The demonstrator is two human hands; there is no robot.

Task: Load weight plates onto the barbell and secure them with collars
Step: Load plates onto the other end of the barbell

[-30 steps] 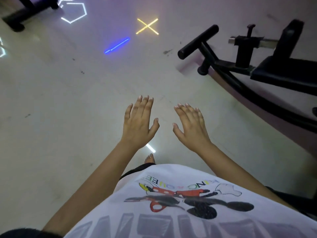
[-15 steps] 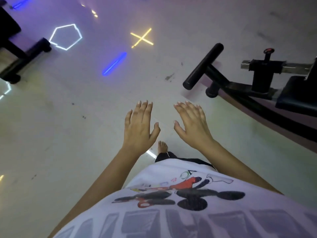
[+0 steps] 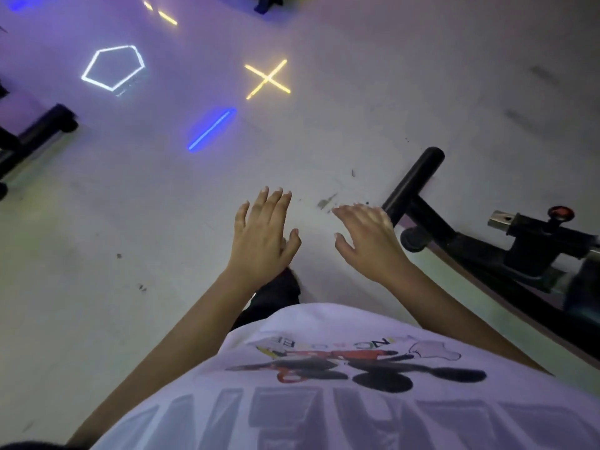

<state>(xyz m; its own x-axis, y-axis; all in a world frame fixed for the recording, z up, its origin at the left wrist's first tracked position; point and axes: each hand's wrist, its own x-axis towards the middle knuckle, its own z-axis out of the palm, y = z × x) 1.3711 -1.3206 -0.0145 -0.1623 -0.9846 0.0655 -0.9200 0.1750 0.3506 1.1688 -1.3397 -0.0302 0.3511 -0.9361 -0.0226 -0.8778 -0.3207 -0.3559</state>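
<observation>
No barbell, weight plate or collar is in the head view. My left hand (image 3: pixel 261 237) is held out in front of me over the pale glossy floor, palm down, fingers spread, holding nothing. My right hand (image 3: pixel 367 240) hangs beside it a hand's width to the right, also palm down, fingers loosely apart and empty. Its fingertips sit just left of the black foot tube of a gym bench. Below my hands I see my white printed shirt and a dark trouser leg.
A black bench frame (image 3: pixel 461 245) with a foot tube (image 3: pixel 414 186) and a red-knobbed adjuster pin (image 3: pixel 559 212) fills the right side. Another black machine base (image 3: pixel 42 128) lies at the left edge. Coloured light reflections mark the floor ahead.
The view has moved forward and tilted up: the bench frame slid down and right, the floor lights came lower. Both hands stay raised, empty, and close together.
</observation>
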